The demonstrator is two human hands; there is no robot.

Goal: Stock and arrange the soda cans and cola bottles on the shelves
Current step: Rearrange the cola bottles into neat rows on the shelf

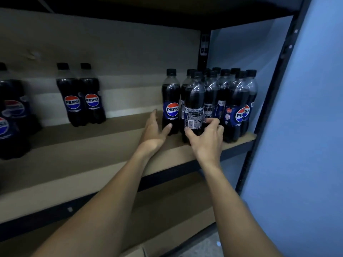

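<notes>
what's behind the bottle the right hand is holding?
More cola bottles, packed close behind the gripped bottle in the right hand; their black caps show past it. Their lower bodies and how many rows deep are covered.

I count two hands in my feed, the left hand [154, 132] and the right hand [206, 140]. Shelf boards come to three: the shelf [92, 145] carrying the stock, a lower shelf [167, 206] beneath it, and the underside of an upper shelf [130, 8]. The cola bottles, roughly fifteen in all, stand in four groups. The far-left group [14, 108] shows at least three, partly cut off by the frame edge. Next I see a pair [71, 102], then a single bottle [170, 108]. The packed cluster [236, 110] at the right end shows about nine black caps; overlap keeps me from an exact figure.
</notes>
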